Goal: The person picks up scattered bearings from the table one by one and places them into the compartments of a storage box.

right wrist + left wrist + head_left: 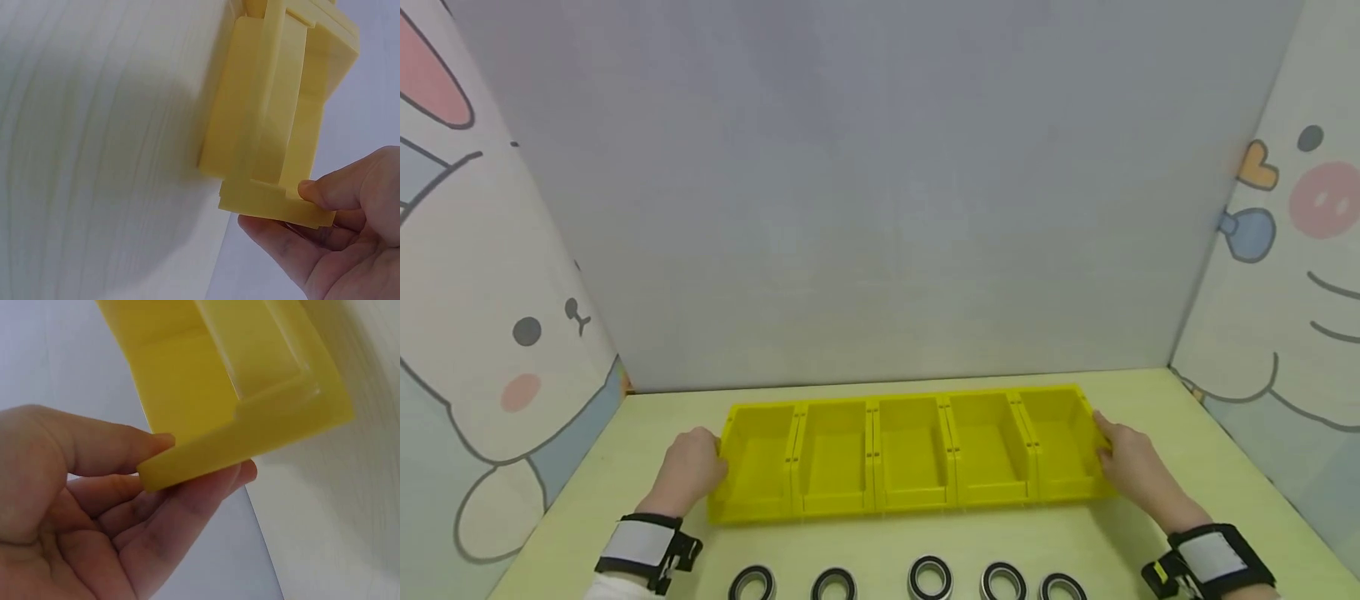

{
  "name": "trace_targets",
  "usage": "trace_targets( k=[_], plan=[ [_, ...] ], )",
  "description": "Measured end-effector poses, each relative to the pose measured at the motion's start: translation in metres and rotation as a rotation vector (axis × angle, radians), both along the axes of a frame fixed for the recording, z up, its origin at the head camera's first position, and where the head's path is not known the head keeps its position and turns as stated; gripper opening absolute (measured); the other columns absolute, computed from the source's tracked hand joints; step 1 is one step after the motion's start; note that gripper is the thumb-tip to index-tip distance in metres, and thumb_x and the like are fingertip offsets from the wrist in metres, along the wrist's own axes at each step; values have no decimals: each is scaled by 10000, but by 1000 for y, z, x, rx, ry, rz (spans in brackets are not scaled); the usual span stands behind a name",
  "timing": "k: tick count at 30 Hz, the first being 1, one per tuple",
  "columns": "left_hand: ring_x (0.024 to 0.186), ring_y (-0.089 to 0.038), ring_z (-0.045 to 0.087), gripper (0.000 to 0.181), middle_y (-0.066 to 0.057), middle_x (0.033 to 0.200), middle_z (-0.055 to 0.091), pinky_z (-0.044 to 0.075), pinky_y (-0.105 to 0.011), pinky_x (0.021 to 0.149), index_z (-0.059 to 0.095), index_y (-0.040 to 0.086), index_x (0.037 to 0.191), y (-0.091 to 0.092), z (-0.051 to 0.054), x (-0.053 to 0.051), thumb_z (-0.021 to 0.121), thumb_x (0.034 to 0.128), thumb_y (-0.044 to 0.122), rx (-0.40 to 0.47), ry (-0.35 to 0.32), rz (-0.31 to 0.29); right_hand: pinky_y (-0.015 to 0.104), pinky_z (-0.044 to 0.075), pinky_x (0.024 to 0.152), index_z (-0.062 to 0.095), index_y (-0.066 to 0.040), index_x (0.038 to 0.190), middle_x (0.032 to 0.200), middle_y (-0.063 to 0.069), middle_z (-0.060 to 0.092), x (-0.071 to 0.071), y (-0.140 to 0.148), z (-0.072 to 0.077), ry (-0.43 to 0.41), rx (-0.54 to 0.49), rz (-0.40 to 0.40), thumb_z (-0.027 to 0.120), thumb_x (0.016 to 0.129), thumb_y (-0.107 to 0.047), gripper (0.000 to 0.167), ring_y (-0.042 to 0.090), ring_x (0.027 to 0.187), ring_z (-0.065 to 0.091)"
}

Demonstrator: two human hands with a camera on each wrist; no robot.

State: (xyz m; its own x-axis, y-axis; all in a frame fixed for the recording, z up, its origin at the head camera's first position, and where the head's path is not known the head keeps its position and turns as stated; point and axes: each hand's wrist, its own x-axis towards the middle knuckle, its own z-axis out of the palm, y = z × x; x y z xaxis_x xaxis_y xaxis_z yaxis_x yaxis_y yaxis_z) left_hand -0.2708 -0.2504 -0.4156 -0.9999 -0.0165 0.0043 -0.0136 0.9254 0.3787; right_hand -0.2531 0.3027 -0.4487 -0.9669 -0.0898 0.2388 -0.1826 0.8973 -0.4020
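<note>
Toward six o'clock, the yellow five-bin tray (913, 457), apparently being positioned, is pinched by the left hand (689, 467) at its nine o'clock, the right hand (1131, 460) near three; setting down likely needs level hands, clear of the rings (915, 578) at its six.

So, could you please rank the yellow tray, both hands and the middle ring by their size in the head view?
1. Yellow tray, clearly largest
2. Left hand and right hand, too alike to rank
3. Middle ring, smallest
</note>
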Motion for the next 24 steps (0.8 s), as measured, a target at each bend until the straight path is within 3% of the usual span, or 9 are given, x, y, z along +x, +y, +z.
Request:
trace_targets(
  k=[3,6,9,12,15,19,24],
  plan=[
    [555,-157,478,98,-53,639,508,402,-234,490,644,-66,821,-3,2,-2,579,832,7,1,-13,-16,300,400,560,377,167,1330,1108,391,548,0,2,1,-15,14,15,585,852,45,535,242,695,479],
    [573,-157,503,164,-72,687,558,439,-241,499,663,-105,921,-5,4,-4,600,831,17,8,-22,-32,316,459,574,376,160,1336,1142,384,545,0,8,5,-44,41,60,612,877,-33,552,277,760,564],
    [574,-158,545,185,-97,733,598,493,-255,499,660,-120,945,-6,6,-5,618,827,17,35,-45,-37,441,536,726,335,107,1392,1213,376,505,1,15,12,-67,71,111,622,909,-185,633,399,955,597],
    [560,-162,583,156,-100,730,613,528,-268,501,659,-108,910,-7,8,-9,634,822,18,50,-78,-37,619,453,869,257,-1,1467,1332,353,404,5,20,28,-35,108,148,617,908,-357,754,510,1128,479],
    [568,-174,608,145,-103,740,626,544,-280,515,652,-101,895,-7,10,-11,647,816,20,31,-112,-46,726,321,927,184,-127,1510,1482,287,233,13,19,47,15,129,186,627,876,-450,837,543,1282,290],
    [598,-180,627,174,-107,768,642,564,-300,547,647,-103,911,-8,12,-16,666,807,35,31,-162,-62,758,254,942,160,-238,1517,1579,116,70,29,15,65,77,184,267,656,823,-513,896,471,1399,100],
    [572,-171,637,137,-73,724,650,575,-299,560,660,-54,836,-14,15,-22,716,782,59,79,-231,-80,752,240,962,204,-255,1507,1590,30,21,52,8,68,125,245,365,685,753,-571,948,377,1442,-18]
  ],
)
